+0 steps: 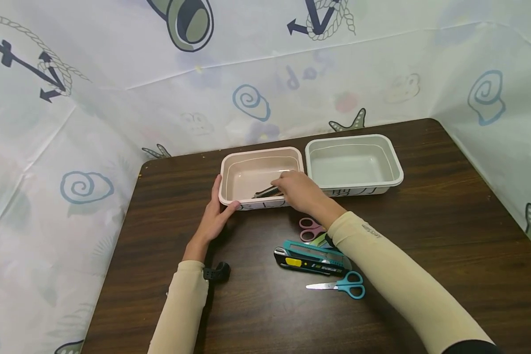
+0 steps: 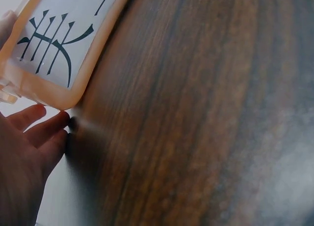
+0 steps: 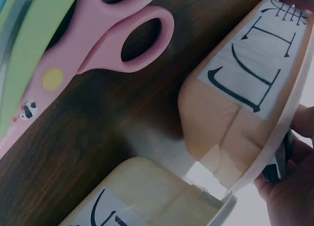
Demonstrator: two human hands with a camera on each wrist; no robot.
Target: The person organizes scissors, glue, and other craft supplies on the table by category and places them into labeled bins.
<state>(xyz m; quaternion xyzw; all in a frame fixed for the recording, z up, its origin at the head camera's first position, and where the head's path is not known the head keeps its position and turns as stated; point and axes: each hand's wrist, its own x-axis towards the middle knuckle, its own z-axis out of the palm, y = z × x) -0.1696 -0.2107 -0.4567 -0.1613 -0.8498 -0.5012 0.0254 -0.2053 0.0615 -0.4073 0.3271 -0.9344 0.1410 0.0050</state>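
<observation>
A pink plastic bin [image 1: 243, 156] stands at the back of the table, and my left hand [image 1: 211, 219] holds its near left corner. The thumb lies at the front rim and the other fingers along the left side. Over the bin's front right part, my right hand [image 1: 300, 191] grips a dark utility knife [image 1: 267, 192] with a metal tip, low inside the bin. Part of the knife is hidden by the fingers. From the right wrist view, the knife's dark end [image 3: 280, 159] shows just past the bin's rim, between the fingers.
A pale grey-green bin [image 1: 349, 167] stands right of the pink one. In front lie pink-handled scissors [image 1: 309, 235], a green item [image 1: 319, 240], a teal cutter [image 1: 311, 250], a black-and-yellow cutter [image 1: 307, 264] and blue-handled scissors [image 1: 353, 285]. A patterned sheet [image 1: 256, 73] hangs behind.
</observation>
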